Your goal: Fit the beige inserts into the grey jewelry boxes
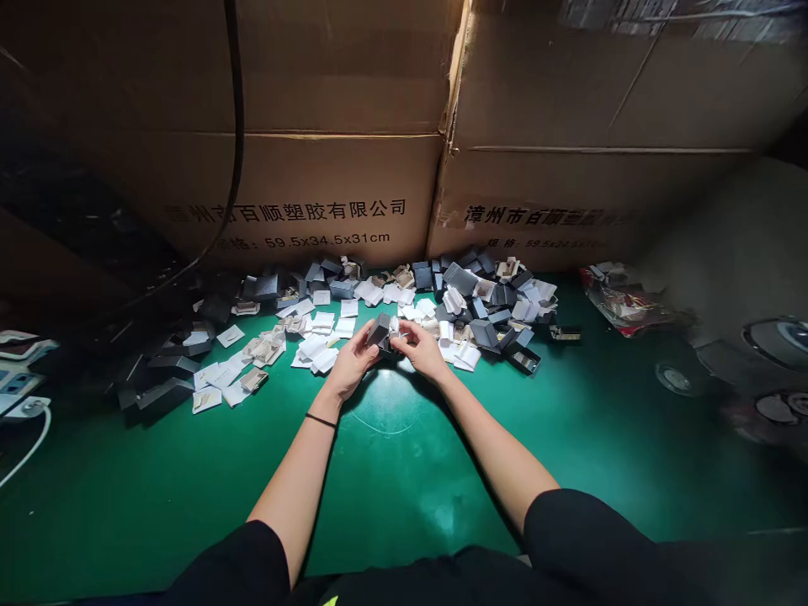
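Observation:
My left hand (351, 364) is wrapped round a small dark grey box (380, 330), held just above the green table at the middle of the view. At the box's right side, my right hand (422, 349) pinches a small white piece (396, 326), which looks like folded paper or an insert. The two hands are close together, and the inside of the box is mostly hidden. Behind them lie loose white folded papers (346, 327). To the right is a heap of similar dark boxes (485, 333), mixed with white papers and beige inserts.
Large cardboard cartons (328, 177) wall off the back of the green table (391, 471). More dark boxes (165, 392) lie at left. A black cable (236, 126) hangs at back left, and a power strip (22, 383) sits at the left edge. A plastic bag (622, 303) is at right.

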`<state>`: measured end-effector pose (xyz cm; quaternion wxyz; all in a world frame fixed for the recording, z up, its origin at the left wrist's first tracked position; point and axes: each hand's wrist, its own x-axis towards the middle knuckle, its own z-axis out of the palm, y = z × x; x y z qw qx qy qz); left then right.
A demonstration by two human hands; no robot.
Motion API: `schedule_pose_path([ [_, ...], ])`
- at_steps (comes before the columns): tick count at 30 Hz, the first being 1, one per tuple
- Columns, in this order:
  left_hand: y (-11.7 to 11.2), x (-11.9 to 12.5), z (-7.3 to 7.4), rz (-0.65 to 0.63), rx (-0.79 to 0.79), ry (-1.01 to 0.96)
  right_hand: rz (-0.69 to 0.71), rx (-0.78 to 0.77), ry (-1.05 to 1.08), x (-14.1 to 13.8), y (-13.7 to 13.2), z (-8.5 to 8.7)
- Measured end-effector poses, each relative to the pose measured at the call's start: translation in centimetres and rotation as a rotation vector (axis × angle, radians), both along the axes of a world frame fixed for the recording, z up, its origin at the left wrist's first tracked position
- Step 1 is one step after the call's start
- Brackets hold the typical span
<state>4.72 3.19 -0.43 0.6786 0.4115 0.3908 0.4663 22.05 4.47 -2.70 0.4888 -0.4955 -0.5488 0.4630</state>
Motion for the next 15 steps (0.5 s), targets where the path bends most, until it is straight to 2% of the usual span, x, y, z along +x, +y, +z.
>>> schedule_pose_path([
  [3, -0.1, -0.1, -0.1, -0.047, 0.013, 0.054, -0.004, 0.007, -0.046, -0.2, -0.2, 0.0],
  [8, 0.0, -0.2, -0.2, -0.05, 0.024, 0.077, 0.017, 0.077, -0.173, 0.0, -0.3, 0.1],
  [15, 0.1, -0.2, -0.9, -0.048, 0.032, 0.075, 0.138, 0.006, -0.169, 0.8, -0.1, 0.5],
])
